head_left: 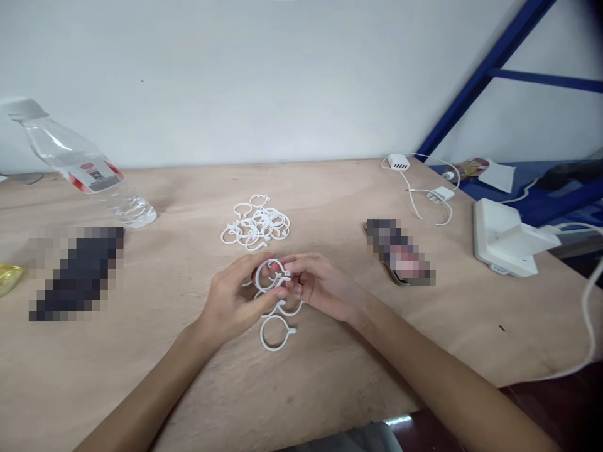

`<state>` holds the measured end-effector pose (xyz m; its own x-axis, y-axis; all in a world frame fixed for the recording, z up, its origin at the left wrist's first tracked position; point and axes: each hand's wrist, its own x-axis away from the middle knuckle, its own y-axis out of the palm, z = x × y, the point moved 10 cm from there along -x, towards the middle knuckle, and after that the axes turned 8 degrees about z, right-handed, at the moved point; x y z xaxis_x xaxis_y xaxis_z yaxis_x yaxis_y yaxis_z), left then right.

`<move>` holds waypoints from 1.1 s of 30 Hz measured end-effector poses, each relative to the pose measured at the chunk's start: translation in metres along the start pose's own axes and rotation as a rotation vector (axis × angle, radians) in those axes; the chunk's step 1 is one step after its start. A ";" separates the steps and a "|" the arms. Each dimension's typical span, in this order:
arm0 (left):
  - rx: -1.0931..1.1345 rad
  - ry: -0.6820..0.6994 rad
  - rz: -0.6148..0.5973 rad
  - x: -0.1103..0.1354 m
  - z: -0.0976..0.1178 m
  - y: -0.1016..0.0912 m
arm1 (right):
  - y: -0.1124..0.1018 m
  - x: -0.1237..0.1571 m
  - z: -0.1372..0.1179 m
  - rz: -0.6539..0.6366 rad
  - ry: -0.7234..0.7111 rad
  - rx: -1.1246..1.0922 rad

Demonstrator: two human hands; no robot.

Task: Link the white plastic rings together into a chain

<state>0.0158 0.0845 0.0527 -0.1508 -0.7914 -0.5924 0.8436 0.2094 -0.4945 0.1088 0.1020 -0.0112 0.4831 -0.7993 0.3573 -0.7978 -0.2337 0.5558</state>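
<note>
My left hand (234,301) and my right hand (319,285) meet at the middle of the wooden table (330,389). Both pinch the same white plastic ring (269,275) between their fingertips, held just above the table. Below the hands, linked white rings (276,329) trail down onto the wood. A loose pile of white rings (257,227) lies a little farther away, behind the hands.
A clear water bottle (85,169) lies tilted at the far left. Blurred dark objects sit at the left (78,273) and at the right (398,251). White chargers with cables (426,188) and a white power strip (502,238) are at the right. A blue metal frame (490,63) rises behind.
</note>
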 end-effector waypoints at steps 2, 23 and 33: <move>-0.003 0.020 -0.011 0.000 0.002 0.001 | 0.002 0.001 0.002 -0.029 0.039 -0.046; 0.003 -0.314 0.027 0.000 -0.024 -0.006 | -0.008 0.007 -0.016 0.183 -0.316 0.282; -0.221 0.116 0.002 0.000 0.005 0.000 | -0.015 0.002 -0.017 0.272 -0.306 0.268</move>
<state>0.0181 0.0816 0.0559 -0.2183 -0.7222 -0.6563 0.7126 0.3416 -0.6129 0.1276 0.1129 -0.0061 0.1481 -0.9679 0.2033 -0.9647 -0.0961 0.2453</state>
